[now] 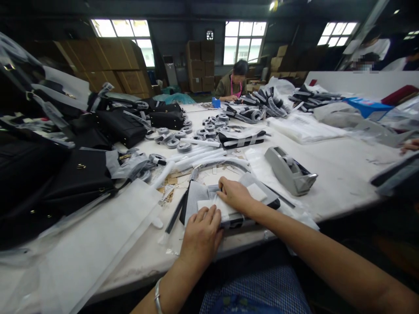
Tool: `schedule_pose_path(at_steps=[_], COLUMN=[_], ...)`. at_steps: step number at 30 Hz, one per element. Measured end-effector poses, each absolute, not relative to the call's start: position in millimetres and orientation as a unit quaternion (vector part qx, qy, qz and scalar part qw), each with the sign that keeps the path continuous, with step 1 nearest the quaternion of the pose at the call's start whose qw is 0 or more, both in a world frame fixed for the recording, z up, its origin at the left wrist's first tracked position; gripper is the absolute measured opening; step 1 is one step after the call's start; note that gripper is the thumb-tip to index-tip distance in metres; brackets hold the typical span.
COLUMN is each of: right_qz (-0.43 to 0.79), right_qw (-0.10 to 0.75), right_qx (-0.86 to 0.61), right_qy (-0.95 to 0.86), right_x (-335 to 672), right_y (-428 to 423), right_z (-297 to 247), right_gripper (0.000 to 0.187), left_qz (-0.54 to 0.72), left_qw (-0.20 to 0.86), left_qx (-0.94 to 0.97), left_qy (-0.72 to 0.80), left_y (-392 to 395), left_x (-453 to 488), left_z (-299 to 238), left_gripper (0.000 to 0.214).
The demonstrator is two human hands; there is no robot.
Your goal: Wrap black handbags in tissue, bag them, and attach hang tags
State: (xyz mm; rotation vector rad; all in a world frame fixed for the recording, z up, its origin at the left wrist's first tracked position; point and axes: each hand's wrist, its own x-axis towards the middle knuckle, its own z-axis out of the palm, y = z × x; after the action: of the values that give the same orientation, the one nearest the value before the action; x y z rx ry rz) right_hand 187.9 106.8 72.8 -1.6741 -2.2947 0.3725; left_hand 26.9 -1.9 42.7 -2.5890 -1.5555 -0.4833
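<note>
A black handbag (pixel 184 210) lies flat at the table's front edge, largely covered by white wrapping sheet (pixel 196 192). Its wrapped handle (pixel 225 161) arches away from me. My left hand (pixel 202 231) rests on the near side of the sheet, fingers stretched out and pressing down. Just beyond it, my right hand (pixel 235 195) is closed, its curled fingers pinching the white sheet near the bag's middle. What lies under the right palm is hidden. To the right stands a grey tape dispenser (pixel 290 170), apart from both hands.
Black handbags (pixel 78 174) pile up on the left, beside long white plastic sleeves (pixel 108 240). Rolled straps (pixel 185 147) and white-wrapped handles (pixel 196 158) lie beyond the bag. A stack of white bags (pixel 307 128) is at right. A co-worker (pixel 234 83) sits across the table (pixel 340 174).
</note>
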Motion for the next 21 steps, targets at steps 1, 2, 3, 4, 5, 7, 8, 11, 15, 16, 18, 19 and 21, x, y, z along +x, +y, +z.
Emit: schedule_pose_path(at_steps=[1,2,3,4,5,7,8,11,15,16,18,19,21], right_qz=[0.129,0.129,0.127,0.123,0.112,0.061,0.025,-0.048,0.062,0.088,0.138,0.165,0.216], right_qw=[0.144,0.151,0.158,0.17,0.191,0.262,0.304,0.362,0.351,0.347,0.347,0.351,0.367], right_qx=[-0.573,-0.567,-0.56,-0.556,-0.554,-0.56,-0.569,-0.645,-0.761,-0.769,-0.776,-0.778,-0.775], right_qy=[-0.796,-0.8,-0.803,-0.805,-0.803,-0.783,-0.763,-0.672,-0.542,-0.529,-0.508,-0.495,-0.468], right_x=[189.1,192.2,198.0,207.0,219.9,257.4,281.2,360.7,437.2,446.5,455.6,457.0,457.3], right_y=[106.6,105.4,103.4,101.0,98.7,96.0,96.2,102.9,118.4,121.8,127.2,129.4,133.4], right_z=[75.0,78.1,82.3,87.2,92.7,104.0,109.1,118.4,110.6,105.7,95.3,90.6,84.0], right_gripper=[0.01,0.009,0.008,0.006,0.006,0.012,0.015,0.018,0.019,0.024,0.031,0.033,0.037], left_qz=[-0.153,-0.15,-0.15,-0.15,-0.151,-0.154,-0.155,-0.162,-0.173,-0.176,-0.183,-0.186,-0.195], left_qw=[0.039,0.037,0.036,0.036,0.037,0.043,0.048,0.062,0.074,0.077,0.085,0.089,0.098], left_qx=[-0.844,-0.843,-0.842,-0.841,-0.841,-0.841,-0.842,-0.846,-0.845,-0.843,-0.841,-0.841,-0.842], left_qy=[-0.512,-0.516,-0.518,-0.519,-0.519,-0.517,-0.515,-0.505,-0.501,-0.502,-0.502,-0.5,-0.493], left_y=[-1.3,-1.0,-0.8,-0.9,-1.2,-1.9,-2.1,-2.5,-3.0,-3.2,-3.4,-3.6,-3.9], left_x=[27.5,28.0,28.4,28.7,28.7,28.1,27.7,26.6,27.2,27.4,27.8,27.9,27.8], left_z=[44.4,45.6,46.5,47.0,47.2,46.6,46.0,43.8,41.1,40.7,40.4,40.4,40.4], left_gripper=[0.044,0.045,0.045,0.045,0.045,0.045,0.044,0.044,0.043,0.042,0.041,0.041,0.041])
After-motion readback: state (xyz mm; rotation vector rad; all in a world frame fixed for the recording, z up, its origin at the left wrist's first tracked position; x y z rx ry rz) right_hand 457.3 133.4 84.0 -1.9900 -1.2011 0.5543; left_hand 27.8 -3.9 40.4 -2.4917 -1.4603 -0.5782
